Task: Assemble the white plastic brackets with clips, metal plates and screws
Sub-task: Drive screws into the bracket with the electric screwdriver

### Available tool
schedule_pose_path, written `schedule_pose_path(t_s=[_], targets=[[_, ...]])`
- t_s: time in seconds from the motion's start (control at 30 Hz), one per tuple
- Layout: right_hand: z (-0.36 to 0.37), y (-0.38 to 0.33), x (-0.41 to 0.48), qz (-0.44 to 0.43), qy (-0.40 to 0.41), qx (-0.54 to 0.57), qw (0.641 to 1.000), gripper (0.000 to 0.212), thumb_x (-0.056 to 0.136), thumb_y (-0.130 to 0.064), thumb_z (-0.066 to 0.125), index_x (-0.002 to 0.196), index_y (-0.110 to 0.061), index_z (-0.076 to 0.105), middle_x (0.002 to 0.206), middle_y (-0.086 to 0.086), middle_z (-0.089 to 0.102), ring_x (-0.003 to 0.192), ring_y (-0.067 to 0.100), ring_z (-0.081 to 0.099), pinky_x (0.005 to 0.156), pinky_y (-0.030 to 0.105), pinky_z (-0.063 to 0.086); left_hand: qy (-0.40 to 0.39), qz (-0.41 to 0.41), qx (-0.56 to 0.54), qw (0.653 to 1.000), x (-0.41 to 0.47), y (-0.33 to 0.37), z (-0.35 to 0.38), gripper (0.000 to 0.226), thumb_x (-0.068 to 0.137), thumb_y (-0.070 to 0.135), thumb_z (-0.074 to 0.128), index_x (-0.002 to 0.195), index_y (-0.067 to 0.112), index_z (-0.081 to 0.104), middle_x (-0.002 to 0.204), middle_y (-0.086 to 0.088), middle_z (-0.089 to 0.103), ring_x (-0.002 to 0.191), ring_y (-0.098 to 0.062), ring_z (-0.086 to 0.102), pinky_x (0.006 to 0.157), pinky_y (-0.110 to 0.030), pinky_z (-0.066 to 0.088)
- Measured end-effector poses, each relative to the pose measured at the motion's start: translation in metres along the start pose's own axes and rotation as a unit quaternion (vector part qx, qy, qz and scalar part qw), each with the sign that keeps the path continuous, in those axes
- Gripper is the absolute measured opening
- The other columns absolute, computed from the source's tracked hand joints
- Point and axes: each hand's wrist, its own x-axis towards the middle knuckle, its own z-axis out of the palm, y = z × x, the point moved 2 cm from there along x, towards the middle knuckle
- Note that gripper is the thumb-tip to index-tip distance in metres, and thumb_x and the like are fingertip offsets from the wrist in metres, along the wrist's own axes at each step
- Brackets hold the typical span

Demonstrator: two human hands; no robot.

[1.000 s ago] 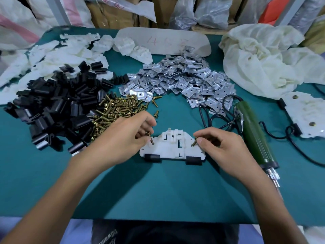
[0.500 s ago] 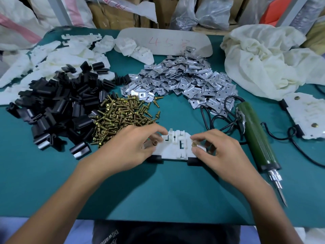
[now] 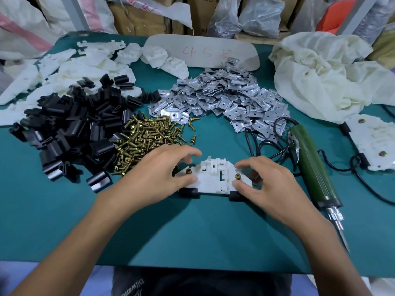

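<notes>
The step in hand looks to be seating the screws. The white bracket (image 3: 213, 178) lies flat on the teal worktop (image 3: 192, 236), straight in front of the person, with two black clips (image 3: 189, 192) on its near edge. One brass screw (image 3: 189, 171) stands upright in its left wing and a second screw (image 3: 238, 176) stands in its right wing. Both heads sit proud, so I judge them dropped in but not yet driven.

The left hand (image 3: 158, 174) comes in from the left, palm down. Its thumb rests on the bracket just below the left screw and its forefinger arches over the far side. The right hand (image 3: 269, 184) mirrors it, with thumb and forefinger curved either side of the right screw. For each hand I cannot tell whether the grip is pinched on the screw or standing just apart from it, though bare brass shows between the fingertips.

The next move probably calls for the green electric screwdriver (image 3: 310, 165), which lies just right of the right hand with its bit pointing toward the person. One hand would need to keep the bracket steady so that the loose screws stay upright while the other lifts the tool.

Behind lie piles of loose screws (image 3: 145, 142), black spare clips (image 3: 70, 129), metal plates (image 3: 224, 99) and bare brackets (image 3: 64, 69)
</notes>
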Motion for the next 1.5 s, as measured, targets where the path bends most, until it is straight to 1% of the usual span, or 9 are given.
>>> schedule_pose_path(t_s=[0.23,0.37,0.57,0.67,0.93,1.07,1.2,1.37,1.5], targets=[[0.000,0.000,0.004,0.011,0.006,-0.019,1.000,0.017,0.087,-0.041,0.073,0.088,-0.028,0.062,0.091,-0.013,0.062,0.084,0.010,0.061,0.080,0.039,0.052,-0.012,-0.004,-0.008,1.000,0.002,0.001,0.004,0.044,0.090,0.017,0.070,0.124,0.041,0.059,0.099,0.031,0.066,0.097,0.008,0.057,0.085,-0.019,0.046],[0.000,-0.003,0.002,-0.017,-0.007,-0.011,1.000,0.017,0.089,-0.033,0.073,0.105,-0.031,0.070,0.105,-0.018,0.064,0.091,0.005,0.061,0.085,0.036,0.053,0.010,0.006,0.018,1.000,0.000,-0.001,0.003,0.048,0.089,0.038,0.071,0.132,0.044,0.052,0.106,0.028,0.061,0.105,0.006,0.048,0.088,-0.015,0.037],[0.003,-0.001,0.009,0.014,0.013,-0.028,0.999,0.023,0.085,-0.042,0.075,0.077,-0.026,0.060,0.079,-0.013,0.061,0.076,0.007,0.059,0.072,0.035,0.049,0.020,-0.002,-0.006,1.000,-0.001,0.000,0.006,0.045,0.089,0.023,0.074,0.127,0.040,0.058,0.092,0.027,0.067,0.092,0.006,0.056,0.083,-0.023,0.048],[0.001,-0.004,0.007,0.000,0.003,-0.035,0.999,0.018,0.086,-0.047,0.072,0.092,-0.033,0.063,0.090,-0.018,0.062,0.081,0.001,0.058,0.075,0.031,0.049,0.005,0.000,-0.018,1.000,-0.001,-0.002,0.004,0.050,0.088,0.022,0.072,0.130,0.043,0.055,0.101,0.032,0.068,0.099,0.006,0.059,0.086,-0.011,0.040],[-0.007,-0.005,0.000,0.012,0.015,-0.025,1.000,0.028,0.090,-0.048,0.069,0.112,-0.031,0.070,0.106,-0.018,0.067,0.088,0.003,0.062,0.084,0.031,0.053,0.012,-0.009,0.000,1.000,-0.003,0.000,0.003,0.048,0.090,0.026,0.071,0.131,0.042,0.054,0.100,0.029,0.066,0.101,0.005,0.054,0.089,-0.026,0.044],[-0.042,0.004,-0.010,0.003,0.129,-0.026,0.991,0.020,0.092,-0.041,0.065,0.089,-0.023,0.073,0.093,-0.013,0.072,0.082,0.005,0.062,0.079,0.028,0.048,0.031,-0.007,-0.011,0.999,-0.007,0.001,-0.003,0.052,0.094,0.033,0.065,0.139,0.047,0.042,0.113,0.029,0.061,0.112,0.007,0.051,0.090,-0.015,0.040],[-0.077,0.031,-0.022,0.108,0.231,-0.045,0.966,0.044,0.094,-0.053,0.060,0.068,-0.017,0.062,0.082,-0.002,0.069,0.078,0.024,0.065,0.074,0.036,0.047,0.129,-0.012,-0.002,0.992,-0.008,0.011,-0.001,0.019,0.094,0.048,0.055,0.097,0.034,0.067,0.085,0.026,0.064,0.086,0.002,0.059,0.072,-0.033,0.052],[-0.072,0.062,-0.029,0.252,0.085,-0.124,0.956,0.058,0.093,-0.056,0.060,0.139,-0.023,0.051,0.128,0.013,0.062,0.113,0.034,0.061,0.090,0.045,0.045,0.151,-0.005,0.057,0.987,-0.012,0.017,0.019,0.045,0.091,0.069,0.047,0.073,0.029,0.056,0.067,0.019,0.053,0.071,-0.004,0.049,0.058,-0.030,0.042],[-0.060,0.074,-0.026,0.287,0.062,-0.123,0.948,0.069,0.095,-0.058,0.058,0.149,-0.021,0.037,0.128,0.016,0.063,0.112,0.037,0.061,0.091,0.047,0.045,0.046,0.032,0.060,0.997,-0.009,0.019,0.035,0.060,0.080,0.082,0.047,0.119,0.037,0.050,0.140,0.014,0.049,0.128,-0.009,0.039,0.104,-0.034,0.039]])
